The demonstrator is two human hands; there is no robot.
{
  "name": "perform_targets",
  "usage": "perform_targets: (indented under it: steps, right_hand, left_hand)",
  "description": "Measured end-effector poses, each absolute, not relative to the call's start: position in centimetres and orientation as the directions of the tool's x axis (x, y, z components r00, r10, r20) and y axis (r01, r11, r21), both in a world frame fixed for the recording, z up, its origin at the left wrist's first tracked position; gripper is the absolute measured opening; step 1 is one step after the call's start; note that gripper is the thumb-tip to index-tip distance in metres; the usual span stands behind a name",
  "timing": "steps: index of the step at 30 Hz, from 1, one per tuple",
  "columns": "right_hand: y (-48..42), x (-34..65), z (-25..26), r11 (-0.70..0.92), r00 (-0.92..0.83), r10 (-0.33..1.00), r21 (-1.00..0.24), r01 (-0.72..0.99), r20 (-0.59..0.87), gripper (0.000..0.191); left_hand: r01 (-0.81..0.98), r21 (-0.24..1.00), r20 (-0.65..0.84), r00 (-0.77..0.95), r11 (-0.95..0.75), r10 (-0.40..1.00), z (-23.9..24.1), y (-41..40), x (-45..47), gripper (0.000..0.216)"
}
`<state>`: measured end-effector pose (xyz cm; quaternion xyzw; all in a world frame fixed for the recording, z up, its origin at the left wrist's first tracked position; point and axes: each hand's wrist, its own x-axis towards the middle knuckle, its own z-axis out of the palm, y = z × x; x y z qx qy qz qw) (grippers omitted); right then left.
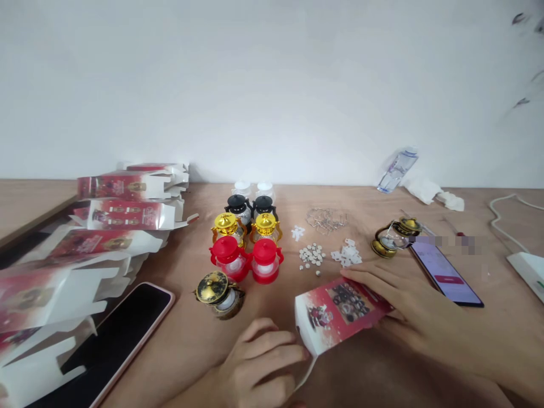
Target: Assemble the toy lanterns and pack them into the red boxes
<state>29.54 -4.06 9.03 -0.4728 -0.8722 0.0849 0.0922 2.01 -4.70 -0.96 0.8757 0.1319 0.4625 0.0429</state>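
Note:
A small red and white printed gift box (340, 309) is tilted above the near part of the table. My right hand (408, 306) grips its right end, fingers along the top edge and thumb side underneath. At the box's white left end, the curled fingers of my left hand (263, 362) pinch a flap; their tips are partly hidden. A black-and-gold mini lantern (219, 294) stands beyond my left hand. Behind it are paired lanterns: red (266, 260), gold (266, 228), black (263, 207) and white (264, 190).
Several opened cartons (127, 215) lie at left beside a pink-edged phone (123, 334). Button cells (312, 255), white tabs (347, 254) and wire hooks (326, 220) are piled mid-table. At right are a bronze lantern (397, 235), lit phone (446, 275), clear bottle (397, 170) and tissues (425, 190).

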Motion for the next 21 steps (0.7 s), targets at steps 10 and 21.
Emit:
perform_targets:
  steps: [10,21]
  right_hand:
    - [-4.2,30.0,10.1,0.474,-0.486,0.874,-0.252,0.844,0.017,0.049]
    - [-4.2,29.6,11.7,0.411,-0.489,0.861,-0.376,0.831,-0.14,0.04]
  left_hand:
    - [0.356,0.144,0.833,0.461,-0.923,0.307,-1.5,-4.9,2.5,0.028]
    - [0.475,0.298,0.752,0.417,-0.828,0.51,-0.8,-5.3,1.9,0.024]
